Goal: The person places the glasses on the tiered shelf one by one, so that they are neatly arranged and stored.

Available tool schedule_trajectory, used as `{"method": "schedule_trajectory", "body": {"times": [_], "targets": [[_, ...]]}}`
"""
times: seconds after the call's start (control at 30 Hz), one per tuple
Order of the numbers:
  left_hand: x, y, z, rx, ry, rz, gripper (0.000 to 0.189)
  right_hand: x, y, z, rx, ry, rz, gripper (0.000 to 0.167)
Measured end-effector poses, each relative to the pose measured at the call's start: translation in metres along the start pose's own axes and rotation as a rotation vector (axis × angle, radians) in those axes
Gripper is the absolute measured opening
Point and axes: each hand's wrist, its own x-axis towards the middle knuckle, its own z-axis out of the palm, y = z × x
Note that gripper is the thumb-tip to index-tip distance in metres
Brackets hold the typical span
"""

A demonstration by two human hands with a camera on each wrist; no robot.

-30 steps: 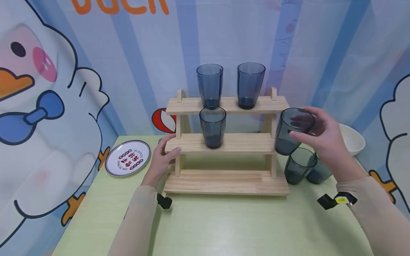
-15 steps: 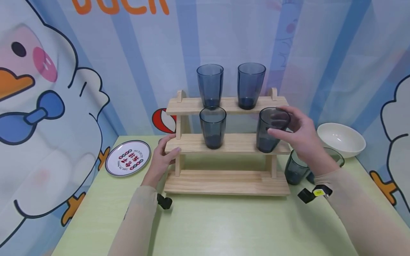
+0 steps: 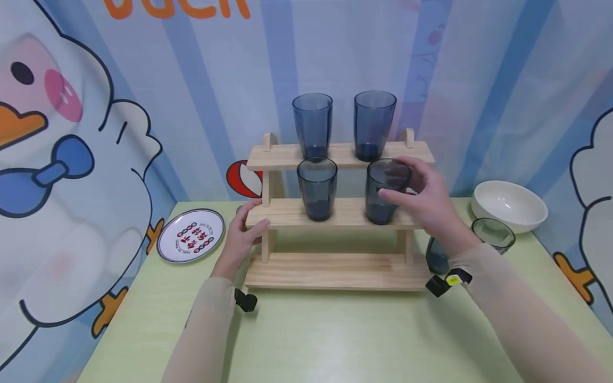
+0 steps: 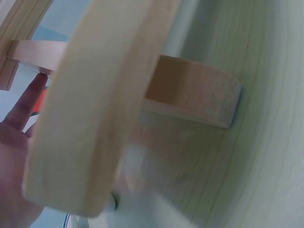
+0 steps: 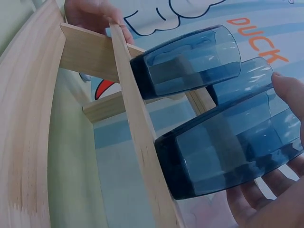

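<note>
A three-tier wooden rack [image 3: 335, 271] stands on the table. My right hand [image 3: 426, 205] grips a dark blue glass [image 3: 383, 199] between thumb and fingers, upright at the right part of the middle shelf; in the right wrist view the base of this glass [image 5: 228, 142] is right at the shelf edge. Left of it on that shelf stands a matching glass [image 3: 318, 194]. Two more glasses are on the top shelf, one on the left [image 3: 313, 125] and one on the right [image 3: 374, 125]. My left hand [image 3: 239, 239] holds the left end of the middle shelf [image 4: 95, 104].
On the table right of the rack are two more glasses, one [image 3: 437, 256] partly behind my right wrist, the other [image 3: 493, 234] beside it. A white bowl [image 3: 510, 205] sits behind them. A plate with red print [image 3: 191, 235] lies at the left. A printed curtain [image 3: 206, 106] hangs behind.
My right hand has carried the glass leftward from beyond the rack's right end onto the middle shelf, and the glass has gone from tilted to upright. My left hand has stayed in place.
</note>
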Motion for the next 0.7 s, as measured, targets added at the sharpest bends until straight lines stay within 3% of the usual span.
{"method": "schedule_trajectory", "body": {"times": [0.7], "targets": [[-0.001,0.004,0.001,-0.001,-0.008,-0.034,0.06,0.014,-0.002,0.016,-0.108,-0.01,0.062,0.081]]}}
